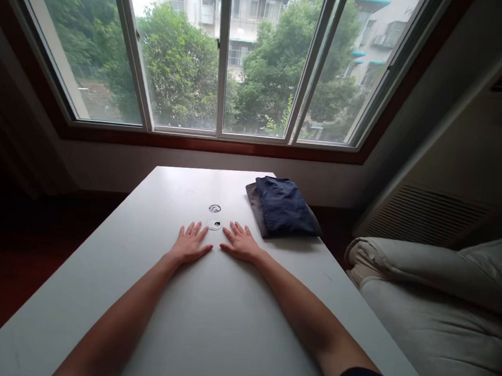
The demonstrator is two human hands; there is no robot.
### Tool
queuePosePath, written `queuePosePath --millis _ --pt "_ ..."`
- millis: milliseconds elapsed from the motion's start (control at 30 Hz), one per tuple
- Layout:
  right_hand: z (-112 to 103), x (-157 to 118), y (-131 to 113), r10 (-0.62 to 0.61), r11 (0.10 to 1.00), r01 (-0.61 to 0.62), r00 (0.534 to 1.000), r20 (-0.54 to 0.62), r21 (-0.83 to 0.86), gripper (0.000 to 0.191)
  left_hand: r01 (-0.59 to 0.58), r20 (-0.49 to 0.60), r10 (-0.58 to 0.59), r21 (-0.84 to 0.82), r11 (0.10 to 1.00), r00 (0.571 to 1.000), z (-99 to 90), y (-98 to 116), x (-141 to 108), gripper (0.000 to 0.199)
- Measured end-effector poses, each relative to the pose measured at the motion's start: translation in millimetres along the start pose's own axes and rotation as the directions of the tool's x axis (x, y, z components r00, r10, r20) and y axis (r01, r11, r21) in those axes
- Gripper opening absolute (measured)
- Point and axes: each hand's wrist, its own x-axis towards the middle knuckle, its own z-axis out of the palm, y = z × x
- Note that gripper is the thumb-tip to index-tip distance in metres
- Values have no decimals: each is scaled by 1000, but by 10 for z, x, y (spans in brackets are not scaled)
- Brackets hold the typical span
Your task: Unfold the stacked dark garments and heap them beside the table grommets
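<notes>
Folded clothes (284, 208), a dark blue piece on a grey one, are stacked at the table's (142, 249) far right edge, judged already finished. Nothing is held: the left hand (191, 244) and right hand (240, 242) are laid flat, fingers spread, just beside two round grommets (214, 224).

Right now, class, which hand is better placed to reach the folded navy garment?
Right hand: it lies flat beside the folded navy garment; the left hand is farther away.

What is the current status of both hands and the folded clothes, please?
Left hand and right hand flat on table, empty. Folded clothes beyond right hand, untouched. Nothing between.
</notes>
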Motion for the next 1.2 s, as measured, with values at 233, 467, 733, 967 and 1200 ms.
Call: queuePosePath --millis 233,467,733,967,1200 --pt "-157 228 356 160 985 -118 898 -410 126 32 -88 -278 23 -225 970 960 -148 64 -27 31" --pt "-597 530 954 485 860 -434 533 -693 268 41 -60 -281 -34 -321 945 959 -147 63 -6 26" --pt "-493 512 1207 605 754 -573 414 -680 322 29 -74 -261 -16 -330 941 965 -152 57 22 25" --pt "-524 524 841 549 835 -245 397 -735 492 29 -85 -286 -24 -363 928 958 -97 50 37 24" --pt "-330 507 -407 91 676 211 927 -365 706 17 -60 -607 -367 -567 822 705 -311 -245 96 32"
